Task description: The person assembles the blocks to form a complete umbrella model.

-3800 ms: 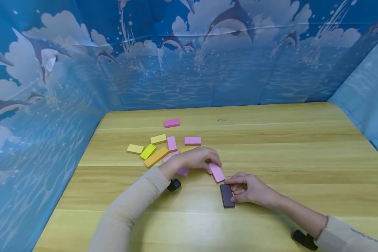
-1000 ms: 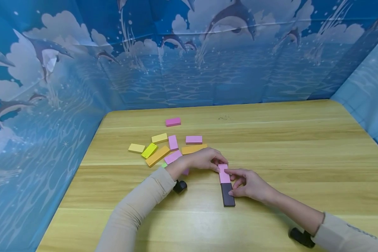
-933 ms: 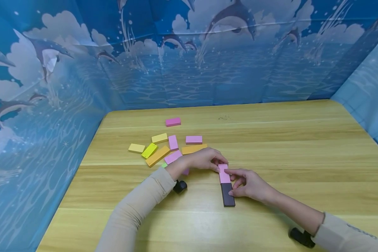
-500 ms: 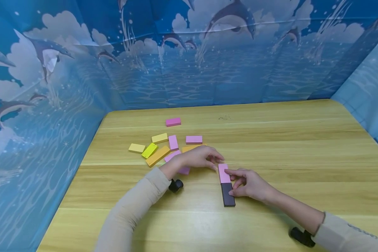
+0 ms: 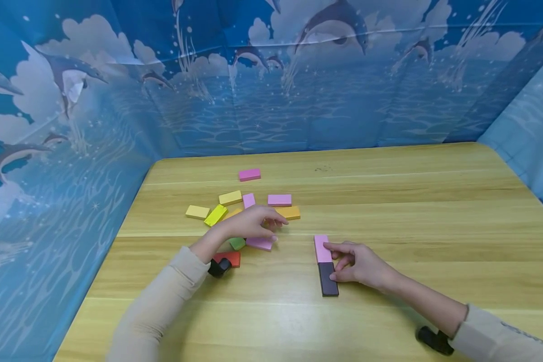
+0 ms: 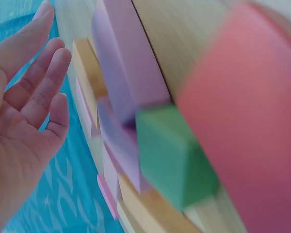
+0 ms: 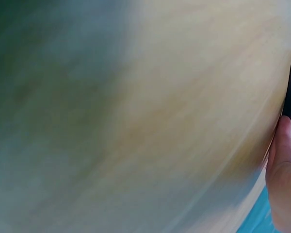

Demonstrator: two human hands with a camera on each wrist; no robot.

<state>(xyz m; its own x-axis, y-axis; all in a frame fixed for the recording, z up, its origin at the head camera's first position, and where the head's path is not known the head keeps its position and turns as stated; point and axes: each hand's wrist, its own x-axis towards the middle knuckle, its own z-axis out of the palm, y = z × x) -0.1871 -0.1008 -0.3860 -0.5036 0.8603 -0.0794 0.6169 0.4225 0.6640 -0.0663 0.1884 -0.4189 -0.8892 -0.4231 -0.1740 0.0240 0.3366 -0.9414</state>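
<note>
In the head view my left hand (image 5: 250,223) hangs over the scattered blocks, fingers loosely bent and holding nothing. Below it are a pink block (image 5: 260,244), a green block (image 5: 237,244) and a red block (image 5: 233,259). The left wrist view shows the same hand (image 6: 31,109) apart from the green block (image 6: 162,150) and red block (image 6: 252,111). To the right, a pink block (image 5: 321,246) and a black block (image 5: 328,281) lie end to end in a line. My right hand (image 5: 364,265) touches the pink one with its index finger and the black one with its thumb.
Behind the left hand lie yellow blocks (image 5: 230,197), an orange block (image 5: 289,213), another pink block (image 5: 279,200) and a darker pink block (image 5: 250,175) farthest back. A dolphin-print cloth (image 5: 271,110) walls the back and sides of the wooden table (image 5: 412,201).
The pink block was brought into line with the black one. My left hand then let go of it and moved left over the other blocks. The right hand stayed nearly still this last second.
</note>
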